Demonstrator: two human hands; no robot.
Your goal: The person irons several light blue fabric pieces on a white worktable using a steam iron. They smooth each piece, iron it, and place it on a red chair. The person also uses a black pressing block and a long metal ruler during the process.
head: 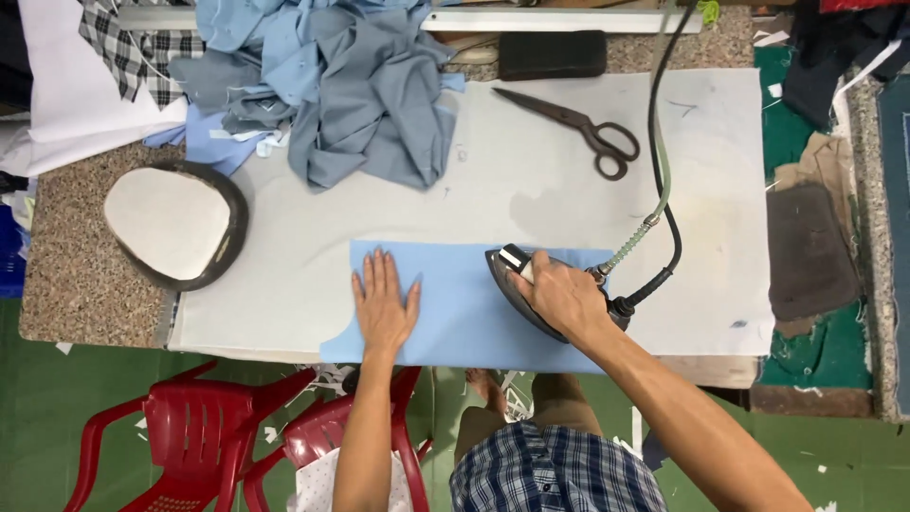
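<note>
from the head camera i look down on a work table with a pale grey pad (531, 190) on it. a light blue piece of cloth (455, 313) lies flat near the front edge of the pad. my left hand (385, 305) is spread wide and flat on the left part of the cloth, fingers apart, pressing it down and holding nothing. my right hand (563, 296) is closed around the handle of the iron (517, 280), which sits on the right part of the same cloth, nose toward my left hand. a hose and cord (659, 190) run from the iron up to the back of the table. i think the pressing is partway: the cloth looks smooth where i can see it, but i cannot tell which parts the iron has covered. a heap of blue and grey cloth (341, 85) sits at the back, bunched up and wrinkled, so that looks like work left. dark scissors (578, 128) lie behind the iron, well apart from it. an oval padded block (175, 223) sits to the left.
</note>
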